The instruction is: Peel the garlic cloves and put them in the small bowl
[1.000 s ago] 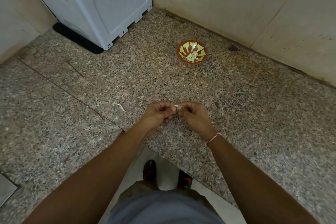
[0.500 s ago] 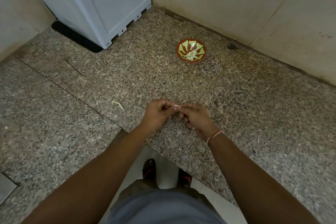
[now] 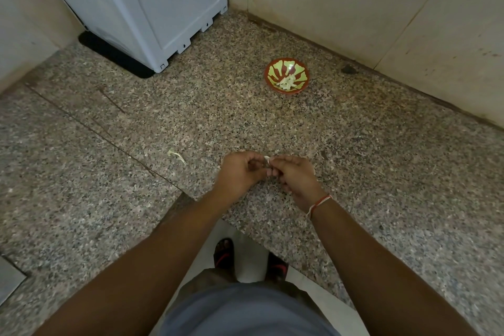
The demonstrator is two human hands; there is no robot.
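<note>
A small pale garlic clove (image 3: pixel 267 159) is pinched between the fingertips of my left hand (image 3: pixel 240 172) and my right hand (image 3: pixel 293 176), low over the granite counter (image 3: pixel 381 161) near its inner corner edge. Both hands are curled around it; most of the clove is hidden by the fingers. Farther back, toward the wall, stands the small red bowl (image 3: pixel 301 68) with a green pattern, holding several peeled cloves (image 3: pixel 287 82).
A scrap of garlic skin (image 3: pixel 176 156) lies on the counter left of my hands. A white plastic appliance (image 3: pixel 141 5) on a black mat fills the back left corner. Tiled walls (image 3: pixel 341 3) close the back. A metal edge (image 3: pixel 8 278) shows at far left.
My hands stay together on the clove and have only shifted their fingers slightly; the right fingers have worked a little at the clove's tip. The bowl has not moved.
</note>
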